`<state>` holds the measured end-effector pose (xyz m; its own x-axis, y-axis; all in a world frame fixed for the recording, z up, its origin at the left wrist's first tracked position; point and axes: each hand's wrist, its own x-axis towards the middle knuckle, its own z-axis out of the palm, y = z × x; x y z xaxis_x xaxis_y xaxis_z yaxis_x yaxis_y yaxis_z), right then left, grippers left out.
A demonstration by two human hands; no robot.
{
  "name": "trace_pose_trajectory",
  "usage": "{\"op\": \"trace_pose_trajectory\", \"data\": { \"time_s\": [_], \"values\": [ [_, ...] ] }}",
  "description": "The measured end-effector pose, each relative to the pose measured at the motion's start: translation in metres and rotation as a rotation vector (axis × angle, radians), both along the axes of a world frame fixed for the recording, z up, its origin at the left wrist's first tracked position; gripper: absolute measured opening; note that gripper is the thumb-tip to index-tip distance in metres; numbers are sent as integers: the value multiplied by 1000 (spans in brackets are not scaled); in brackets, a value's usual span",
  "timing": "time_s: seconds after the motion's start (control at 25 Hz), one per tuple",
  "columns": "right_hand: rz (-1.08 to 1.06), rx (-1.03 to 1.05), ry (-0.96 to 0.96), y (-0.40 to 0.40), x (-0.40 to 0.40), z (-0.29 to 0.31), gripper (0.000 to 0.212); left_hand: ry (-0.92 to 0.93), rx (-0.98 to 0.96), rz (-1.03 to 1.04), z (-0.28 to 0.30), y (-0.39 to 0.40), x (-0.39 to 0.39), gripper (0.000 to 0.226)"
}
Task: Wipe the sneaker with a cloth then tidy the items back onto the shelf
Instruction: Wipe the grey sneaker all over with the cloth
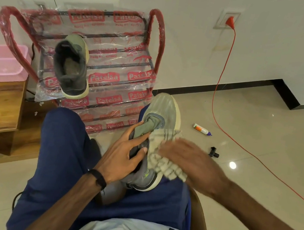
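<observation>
Sneaker lies on the person's lap, long axis running away from them, toe toward the shelf; left hand grips its collar, right hand, blurred, presses the cloth just right of that grip

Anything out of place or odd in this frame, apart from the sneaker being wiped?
Yes. A small tube and a black clip-like item lie loose on the floor to the right. The rack is in its plastic wrap, holding one sneaker. A red cord trails across the floor.
</observation>
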<state>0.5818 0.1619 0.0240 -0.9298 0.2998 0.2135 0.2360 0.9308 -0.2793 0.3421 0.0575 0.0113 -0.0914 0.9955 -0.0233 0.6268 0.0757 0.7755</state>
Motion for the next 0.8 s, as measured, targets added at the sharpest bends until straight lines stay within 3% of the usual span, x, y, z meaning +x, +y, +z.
{"op": "trace_pose_trajectory", "data": {
  "time_s": [0.16, 0.4, 0.56, 0.72, 0.8],
  "values": [
    [-218, -62, 25, 37, -5, -2, 77, 8, -22, -5, 5, 4, 2, 46],
    [47, -90, -47, -6, 6, 7, 66, 22, 16, -10, 7, -2, 4, 46],
    [-55, -152, -28, -4, 7, 4, 61, 147, 120, -72, 22, 0, 4, 50],
    [-119, -233, -11, -11, 14, 0, 56, 410, 167, -415, 38, -13, -20, 89],
    [-262, -288, 48, -5, 19, 2, 53, 551, 179, -533, 34, -23, -27, 105]
  ]
}}
